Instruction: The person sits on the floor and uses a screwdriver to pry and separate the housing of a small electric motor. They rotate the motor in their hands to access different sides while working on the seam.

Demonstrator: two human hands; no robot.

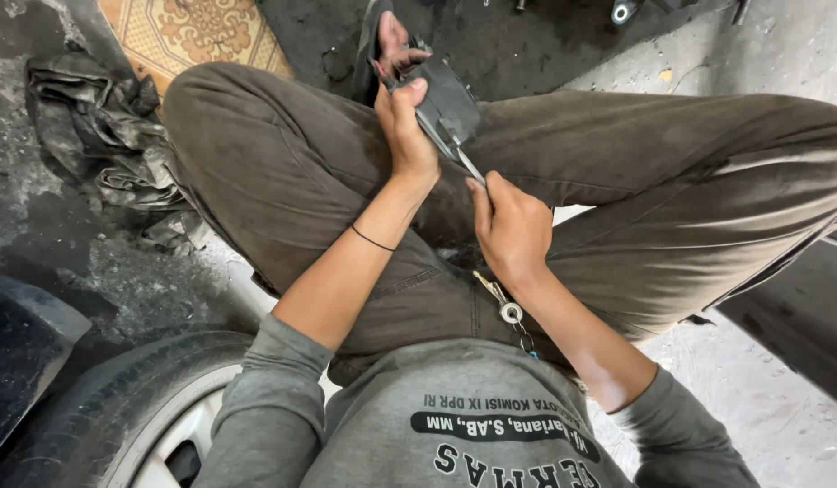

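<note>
Left hand (402, 126): closed around a dark, flat, angular part (447, 101), held above the lap.
Right hand (511, 228): pinching a slim metal tool (470, 166), its tip against the part.
Floor (762, 407): stained, gritty concrete.
Surroundings: crumpled rag (102, 126); patterned mat (192, 32); rubber tyre (102, 407).

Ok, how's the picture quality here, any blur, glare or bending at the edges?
Head view: soft, even daylight, no hard glare; left hand and the dark part it grips are sharp, as are the right hand and its thin metal tool. Wide-lens bending shows at the edges, on the tyre and the knees.
</note>
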